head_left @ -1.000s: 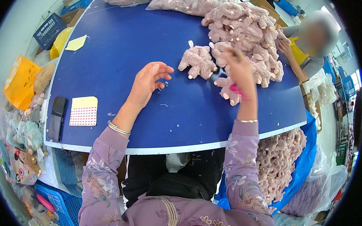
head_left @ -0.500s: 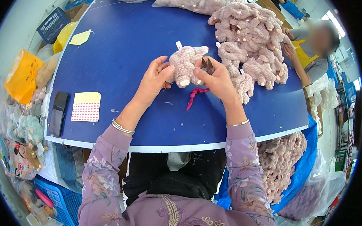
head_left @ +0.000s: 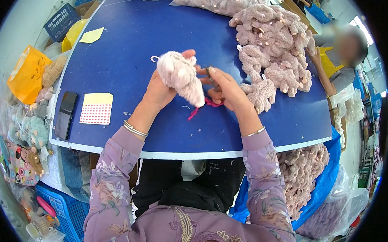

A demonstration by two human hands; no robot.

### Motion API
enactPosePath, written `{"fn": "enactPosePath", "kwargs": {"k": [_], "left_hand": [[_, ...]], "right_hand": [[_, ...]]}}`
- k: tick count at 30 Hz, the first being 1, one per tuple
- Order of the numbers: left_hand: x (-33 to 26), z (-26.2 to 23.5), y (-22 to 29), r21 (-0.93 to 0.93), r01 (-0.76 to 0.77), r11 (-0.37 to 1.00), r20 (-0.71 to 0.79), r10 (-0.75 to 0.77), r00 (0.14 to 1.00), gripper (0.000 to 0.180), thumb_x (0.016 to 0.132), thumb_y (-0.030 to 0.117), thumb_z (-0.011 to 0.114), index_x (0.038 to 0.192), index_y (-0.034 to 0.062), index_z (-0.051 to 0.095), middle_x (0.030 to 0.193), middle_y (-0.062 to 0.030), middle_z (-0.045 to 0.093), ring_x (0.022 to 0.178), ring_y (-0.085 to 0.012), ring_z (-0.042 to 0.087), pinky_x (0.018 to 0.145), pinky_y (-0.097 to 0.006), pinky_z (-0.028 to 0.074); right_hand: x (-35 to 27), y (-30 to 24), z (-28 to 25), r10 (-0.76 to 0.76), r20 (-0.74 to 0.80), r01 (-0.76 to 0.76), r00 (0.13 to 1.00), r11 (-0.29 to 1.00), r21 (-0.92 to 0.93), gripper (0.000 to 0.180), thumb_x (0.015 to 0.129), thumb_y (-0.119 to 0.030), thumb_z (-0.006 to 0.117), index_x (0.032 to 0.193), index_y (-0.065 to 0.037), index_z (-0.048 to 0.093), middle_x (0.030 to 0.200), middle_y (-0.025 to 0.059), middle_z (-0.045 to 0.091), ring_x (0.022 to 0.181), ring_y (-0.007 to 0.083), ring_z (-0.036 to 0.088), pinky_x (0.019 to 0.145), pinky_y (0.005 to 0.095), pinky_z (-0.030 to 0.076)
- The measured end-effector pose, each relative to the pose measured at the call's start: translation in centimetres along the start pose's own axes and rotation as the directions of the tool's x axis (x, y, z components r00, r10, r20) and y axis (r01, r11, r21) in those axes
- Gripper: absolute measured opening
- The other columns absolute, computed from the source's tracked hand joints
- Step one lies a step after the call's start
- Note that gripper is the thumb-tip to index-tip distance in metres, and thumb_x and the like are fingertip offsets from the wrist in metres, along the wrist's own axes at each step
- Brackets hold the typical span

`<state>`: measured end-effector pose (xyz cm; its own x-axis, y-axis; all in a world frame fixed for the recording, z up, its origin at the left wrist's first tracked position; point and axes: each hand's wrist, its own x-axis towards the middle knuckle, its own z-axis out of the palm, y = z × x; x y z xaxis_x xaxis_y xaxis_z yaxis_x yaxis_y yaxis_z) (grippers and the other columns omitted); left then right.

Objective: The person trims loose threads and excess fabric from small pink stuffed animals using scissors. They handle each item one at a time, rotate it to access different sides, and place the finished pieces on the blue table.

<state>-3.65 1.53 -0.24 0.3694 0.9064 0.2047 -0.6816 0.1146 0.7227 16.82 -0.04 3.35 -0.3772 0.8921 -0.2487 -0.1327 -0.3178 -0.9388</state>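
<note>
A pale pink, fleecy plush toy point(head_left: 181, 78) with a small white loop or tag hangs over the table, gripped by my left hand point(head_left: 158, 90). My right hand point(head_left: 231, 93), just right of the toy, is closed around small dark thread snips point(head_left: 208, 72), mostly covered by the fingers. On the blue table point(head_left: 154, 35), beneath the toy and my right fingers, lies a twisted magenta cord point(head_left: 193, 114). A large heap of similar plush toys point(head_left: 275, 42) rests beyond my right hand, its nearest toy point(head_left: 261, 94) close to my wrist.
At the table's left lie a black phone point(head_left: 65, 114), a sheet with red marks point(head_left: 96, 109) and a yellow paper point(head_left: 92, 35). Bagged plush point(head_left: 218, 1) lines the far edge. More plush fills a blue bag point(head_left: 327, 172) at lower right. Another person point(head_left: 337, 63) stands right.
The plush toy has been turned over and moved left, and now only my left hand holds it. My right hand has come off the toy, keeping the snips. The view shifted slightly.
</note>
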Motion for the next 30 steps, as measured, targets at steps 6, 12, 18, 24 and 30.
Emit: {"fn": "enactPosePath", "kwargs": {"k": [6,12,18,24,30], "left_hand": [[-0.1,-0.2,-0.8,0.687,-0.125,0.716,0.017,0.156,0.988,0.047,0.098,0.025,0.053,0.139,0.0020,0.043,0.128,-0.0101,0.056,0.113,-0.0196,0.058,0.097,-0.035,0.049],[-0.1,1.8,0.2,0.019,0.101,0.995,-0.188,-0.096,0.978,0.039,0.101,0.033,0.042,0.119,0.0029,0.057,0.111,-0.0074,0.063,0.098,-0.0160,0.062,0.078,-0.032,0.053],[-0.6,1.0,-0.8,0.395,0.135,0.908,-0.222,-0.048,0.974,0.029,0.098,0.026,0.054,0.116,0.0032,0.059,0.101,-0.0040,0.065,0.083,-0.0102,0.064,0.066,-0.025,0.052],[-0.2,0.1,-0.8,0.279,0.054,0.959,-0.278,0.027,0.960,0.023,0.099,0.016,0.054,0.116,0.0008,0.059,0.105,-0.0055,0.065,0.090,-0.0125,0.064,0.075,-0.027,0.052],[-0.3,0.0,-0.7,0.221,0.016,0.975,-0.241,0.038,0.970,0.025,0.101,0.016,0.051,0.121,0.0017,0.056,0.112,-0.0057,0.064,0.099,-0.0146,0.064,0.082,-0.030,0.054]], "right_hand": [[0.2,1.3,2.2,-0.283,-0.104,0.284,0.953,0.959,-0.005,0.024,0.092,-0.018,0.064,0.109,-0.002,0.057,0.072,-0.0038,0.053,0.053,0.0029,0.042,0.044,0.0216,0.033],[0.9,1.4,1.0,-0.571,-0.257,0.461,0.780,0.801,-0.381,0.020,0.088,-0.011,0.068,0.102,-0.001,0.058,0.076,-0.0053,0.052,0.067,0.0025,0.044,0.057,0.0212,0.038],[0.7,1.2,1.2,-0.531,-0.215,0.441,0.820,0.825,-0.354,0.020,0.086,-0.014,0.070,0.099,-0.002,0.060,0.077,-0.0040,0.056,0.066,0.0024,0.046,0.057,0.0208,0.039],[0.8,1.1,0.5,-0.452,-0.264,0.406,0.852,0.889,-0.213,0.020,0.090,-0.023,0.068,0.089,-0.005,0.060,0.070,0.0004,0.059,0.052,0.0033,0.046,0.046,0.0222,0.037],[1.0,1.0,0.0,-0.406,-0.347,0.447,0.846,0.894,0.043,0.021,0.096,-0.024,0.058,0.087,-0.005,0.059,0.071,0.0020,0.058,0.047,0.0039,0.037,0.045,0.0235,0.035]]}}
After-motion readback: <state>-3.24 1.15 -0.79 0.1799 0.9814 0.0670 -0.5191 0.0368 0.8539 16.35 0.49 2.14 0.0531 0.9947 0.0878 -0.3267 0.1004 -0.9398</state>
